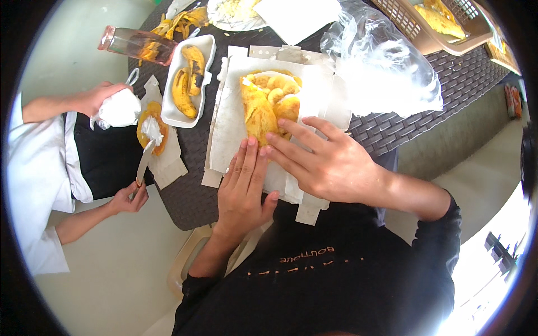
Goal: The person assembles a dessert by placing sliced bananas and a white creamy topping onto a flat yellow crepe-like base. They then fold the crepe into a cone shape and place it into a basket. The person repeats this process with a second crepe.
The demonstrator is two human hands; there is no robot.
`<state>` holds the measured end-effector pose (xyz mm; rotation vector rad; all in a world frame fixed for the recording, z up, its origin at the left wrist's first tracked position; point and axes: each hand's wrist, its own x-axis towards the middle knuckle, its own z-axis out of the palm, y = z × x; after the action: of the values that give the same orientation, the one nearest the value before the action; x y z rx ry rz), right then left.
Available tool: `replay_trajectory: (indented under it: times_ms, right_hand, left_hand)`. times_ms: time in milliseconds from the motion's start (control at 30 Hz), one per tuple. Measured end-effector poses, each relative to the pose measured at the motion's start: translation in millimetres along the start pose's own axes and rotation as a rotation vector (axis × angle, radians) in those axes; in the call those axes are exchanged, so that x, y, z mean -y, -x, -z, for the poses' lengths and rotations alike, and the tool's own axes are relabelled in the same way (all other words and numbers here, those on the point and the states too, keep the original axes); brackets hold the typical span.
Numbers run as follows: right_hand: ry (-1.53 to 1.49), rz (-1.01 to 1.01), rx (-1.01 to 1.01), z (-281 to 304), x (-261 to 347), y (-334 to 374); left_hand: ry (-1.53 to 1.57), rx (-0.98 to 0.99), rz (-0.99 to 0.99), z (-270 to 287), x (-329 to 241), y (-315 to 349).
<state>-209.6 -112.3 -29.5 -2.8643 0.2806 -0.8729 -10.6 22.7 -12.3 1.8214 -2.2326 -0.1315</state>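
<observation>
A yellow-brown pancake [258,115] lies partly folded on white paper [227,131] over flattened cardboard. Banana slices [287,105] with some white cream show along its right, uncovered side. My left hand [242,185] rests at the pancake's near edge, its fingers stretched out side by side and the fingertips touching it. From the right, my right hand [330,159] reaches over with fingers spread, its fingertips on the pancake's lower right part. The fingers hide the near right corner. Neither hand is wrapped around anything.
At left a co-worker holds a white bag [119,109] and a knife [144,162] over a small cream-topped pancake [152,130]. Around my paper stand a foam tray [208,50] with bananas [184,92], a pink bottle [137,45], a clear plastic bag [386,67] and a brown basket [471,42].
</observation>
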Motion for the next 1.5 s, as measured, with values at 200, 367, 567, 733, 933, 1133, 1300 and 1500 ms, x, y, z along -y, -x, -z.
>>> replay_trajectory:
  times_ms: [200, 367, 567, 733, 933, 1133, 1300, 1500]
  right_hand:
    - [-0.024, -0.013, 0.037, 2.9, -0.9, -0.8]
    - [-0.024, -0.011, 0.023, 3.7, -2.4, -0.6]
    - [-0.009, -0.001, 0.005, 0.4, -0.9, -2.9]
    - [-0.027, -0.019, -0.047, -2.3, 1.2, -5.4]
    - [-0.096, -0.023, -0.069, -2.7, 2.1, -5.3]
    - [0.009, -0.096, 0.022, 4.2, 8.7, 8.3]
    - [0.031, -0.15, -0.06, 9.4, 9.2, 19.0]
    - [0.031, -0.165, -0.078, 9.1, 6.6, 21.5]
  left_hand:
    - [-0.01, 0.036, -0.009, 1.7, -0.1, -0.5]
    - [0.0, 0.031, -0.015, 2.0, -1.0, -1.7]
    - [0.123, -0.006, 0.033, 7.0, 1.5, -1.5]
    - [0.134, -0.117, 0.024, 14.3, 12.5, -23.4]
    - [0.157, -0.061, 0.027, 0.1, 14.4, -38.2]
    - [0.114, -0.04, 0.014, -4.0, 13.4, -37.5]
    - [0.089, -0.023, 0.012, -4.0, 11.0, -37.6]
    - [0.064, -0.01, 0.008, -3.1, 10.3, -38.4]
